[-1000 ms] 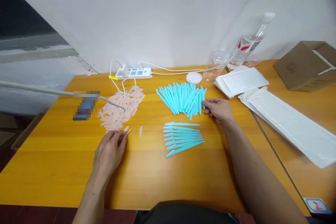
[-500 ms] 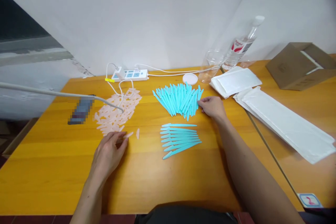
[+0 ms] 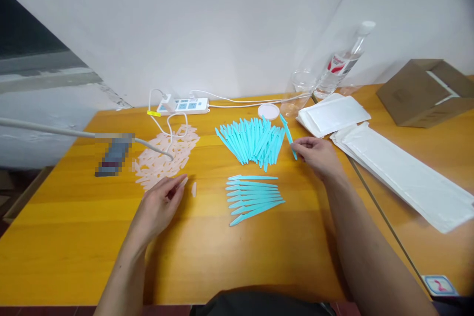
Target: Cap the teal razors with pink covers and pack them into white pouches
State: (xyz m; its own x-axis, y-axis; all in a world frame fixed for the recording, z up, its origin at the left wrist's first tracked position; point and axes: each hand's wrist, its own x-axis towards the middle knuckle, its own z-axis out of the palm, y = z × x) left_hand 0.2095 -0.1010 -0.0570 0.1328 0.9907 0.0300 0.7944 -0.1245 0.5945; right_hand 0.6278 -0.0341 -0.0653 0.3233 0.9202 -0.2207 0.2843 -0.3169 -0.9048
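Between the thumb and fingers of my right hand (image 3: 316, 155) is a turquoise eyebrow razor (image 3: 288, 133), lifted just right of the fanned pile of razors (image 3: 252, 140). My left hand (image 3: 163, 205) is closed in a pinch on a small pale pink blade cover (image 3: 182, 182), mostly hidden by the fingers. Beyond that hand spreads a heap of pink covers (image 3: 155, 163). One loose cover (image 3: 194, 189) lies to the right of the left fingertips. A row of several razors (image 3: 254, 192) rests on the table in front of the pile, roughly side by side.
A power strip (image 3: 196, 105) with white cables stands by the wall. A blurred phone (image 3: 114, 156) lies left. At the back are a round lid (image 3: 268, 111), clear jar (image 3: 294, 101) and bottle (image 3: 335, 71). White padded envelopes (image 3: 403, 173) and a cardboard box (image 3: 418, 94) occupy the right.
My right hand has moved right, drawing one razor away from the pile. The left hand has picked up a pink cover from the table and shifted slightly up and right.
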